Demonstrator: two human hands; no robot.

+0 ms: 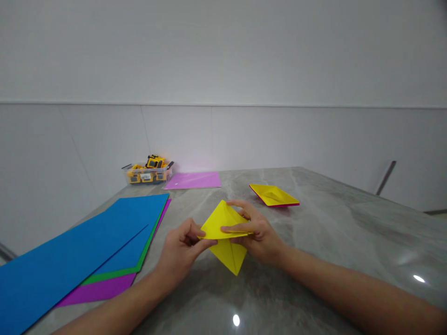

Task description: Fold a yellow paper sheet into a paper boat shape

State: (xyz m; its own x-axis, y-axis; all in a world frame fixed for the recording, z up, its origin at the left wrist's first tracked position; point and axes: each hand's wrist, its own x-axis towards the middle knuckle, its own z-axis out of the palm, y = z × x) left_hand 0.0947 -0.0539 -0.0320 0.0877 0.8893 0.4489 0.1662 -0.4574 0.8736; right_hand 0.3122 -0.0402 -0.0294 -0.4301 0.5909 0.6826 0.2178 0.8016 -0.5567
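Observation:
A folded piece of yellow paper (228,253) is held up over the table, creased into diamond-like flaps with one point hanging down. My left hand (183,244) pinches its left corner between thumb and fingers. On the right side, my right hand (260,232) grips the paper, its fingers spread across the upper flap and some tucked beneath. Beyond the right hand lies a folded paper boat (274,194), yellow on top with a red underside edge.
Blue sheets (104,232) lie over green and purple ones at the left. Farther back are a clear plastic box (148,174) with yellow toy vehicles and a pink sheet (193,180). A white wall (244,135) stands behind the grey marbled table (331,223).

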